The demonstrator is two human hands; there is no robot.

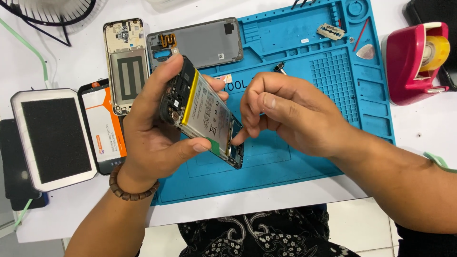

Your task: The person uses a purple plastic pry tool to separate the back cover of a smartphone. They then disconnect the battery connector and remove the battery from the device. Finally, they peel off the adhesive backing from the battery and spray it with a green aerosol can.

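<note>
Both hands are working over the middle of the frame: the left hand is gripping an opened phone by its long edges, thumb along the lower side and fingers wrapped over the top, tilting it so the exposed battery and circuit board are facing up toward the camera. Holding it raised and slanted like this is apparently giving the right hand a clear angle, and that hand is pinching its fingertips together at the phone's lower end, picking at something too small to make out. Beneath them a blue work mat is lying on the white table, probably to catch small parts. Toward the upper left of the frame a grey back cover and a metal mid frame are lying side by side, set apart from the work. Further left, a white padded tray and a boxed screen protector are sitting, and at the upper right a red tape dispenser is standing within reach.
</note>
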